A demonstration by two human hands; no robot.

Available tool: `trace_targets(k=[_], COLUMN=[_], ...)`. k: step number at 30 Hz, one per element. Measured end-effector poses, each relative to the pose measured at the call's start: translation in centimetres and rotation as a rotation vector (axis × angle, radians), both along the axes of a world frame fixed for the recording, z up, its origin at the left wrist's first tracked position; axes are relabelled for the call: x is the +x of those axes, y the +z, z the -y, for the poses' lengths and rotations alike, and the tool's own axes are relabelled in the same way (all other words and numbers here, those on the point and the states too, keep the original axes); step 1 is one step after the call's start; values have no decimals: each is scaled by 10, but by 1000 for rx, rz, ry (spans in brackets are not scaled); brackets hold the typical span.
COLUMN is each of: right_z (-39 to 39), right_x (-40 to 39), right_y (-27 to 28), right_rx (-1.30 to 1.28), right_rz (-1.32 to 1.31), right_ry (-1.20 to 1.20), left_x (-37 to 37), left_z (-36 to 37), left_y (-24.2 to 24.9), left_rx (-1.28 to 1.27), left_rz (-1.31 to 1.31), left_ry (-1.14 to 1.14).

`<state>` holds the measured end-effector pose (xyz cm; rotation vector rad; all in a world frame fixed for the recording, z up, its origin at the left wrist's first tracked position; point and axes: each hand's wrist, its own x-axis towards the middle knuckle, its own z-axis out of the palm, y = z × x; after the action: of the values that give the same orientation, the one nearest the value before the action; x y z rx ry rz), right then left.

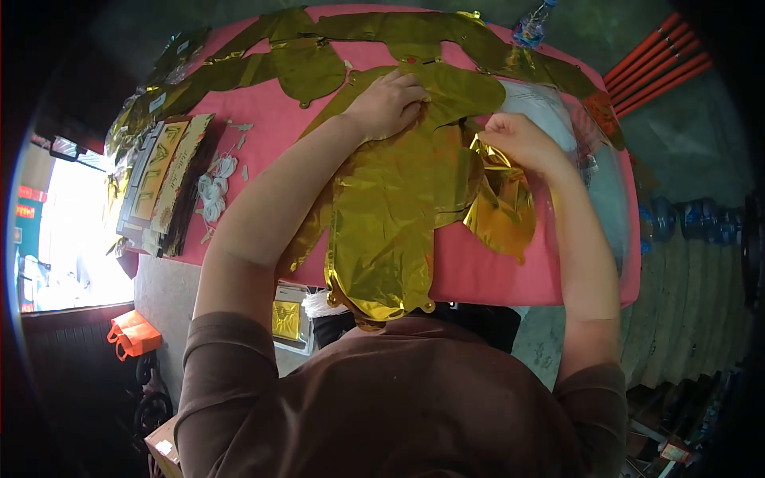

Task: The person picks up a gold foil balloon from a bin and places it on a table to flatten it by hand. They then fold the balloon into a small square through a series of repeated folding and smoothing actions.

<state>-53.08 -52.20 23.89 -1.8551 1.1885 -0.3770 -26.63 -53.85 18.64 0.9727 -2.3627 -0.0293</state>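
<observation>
A large flat gold foil balloon (pixel 382 231) lies over the pink-covered table, its lower end hanging past the near edge toward my body. My left hand (pixel 390 105) rests on its upper part, fingers curled and closed on the foil. To the right, my right hand (pixel 522 143) pinches the top of a crumpled gold foil piece (pixel 502 211), thumb and fingers together. This shiny piece hangs beneath the fingers beside the big balloon. More flat gold foil balloons (pixel 311 73) stretch along the far side of the table.
Printed card packs (pixel 163 175) and white string bundles (pixel 213 191) lie at the left of the pink table (pixel 263 103). Clear plastic bags (pixel 594 183) cover the right side. A water bottle (pixel 532 25) stands at the far edge, near red poles (pixel 657 68). An orange bag (pixel 134 333) sits lower left.
</observation>
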Motion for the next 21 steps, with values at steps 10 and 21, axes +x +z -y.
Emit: trace_targets(k=[10,21], right_z=[-14,-43], right_x=[82,47], right_y=[27,-4], right_rx=[72,79], right_rz=[198,623], right_ry=[243,257], left_x=[0,5], left_z=[-1,-8], left_y=[-3,8], left_rx=[59,412], left_rz=[-30,-92], left_ry=[65,177])
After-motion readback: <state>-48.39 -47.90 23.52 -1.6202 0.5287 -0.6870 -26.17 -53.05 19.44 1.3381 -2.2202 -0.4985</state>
